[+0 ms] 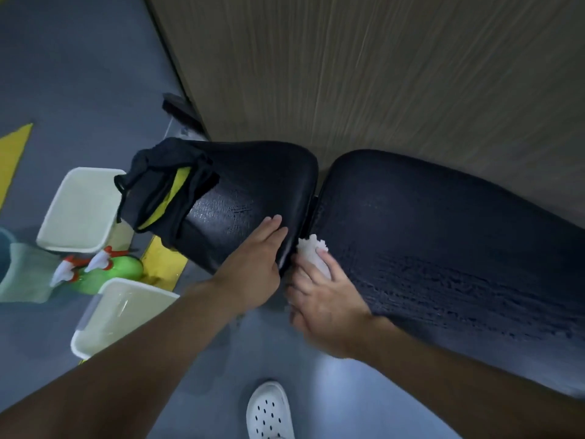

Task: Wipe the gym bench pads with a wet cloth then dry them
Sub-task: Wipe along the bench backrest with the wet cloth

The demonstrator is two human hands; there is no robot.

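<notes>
Two black bench pads lie end to end along a wooden wall: a short seat pad (253, 185) on the left and a long back pad (443, 242) on the right, streaked with wet marks. My left hand (253, 264) rests flat with straight fingers on the seat pad's near right corner. My right hand (323, 299) grips a bunched white cloth (311, 251) and presses it against the back pad's left end, beside the gap between the pads. A black and yellow garment (158, 185) is draped over the seat pad's left end.
On the grey floor at left stand two white tubs (82, 210) (126, 312), with green spray bottles (110, 270) and a pale green towel (25, 274) between them. Yellow floor marking (164, 261) runs under the seat pad. My white clog (269, 410) is at the bottom.
</notes>
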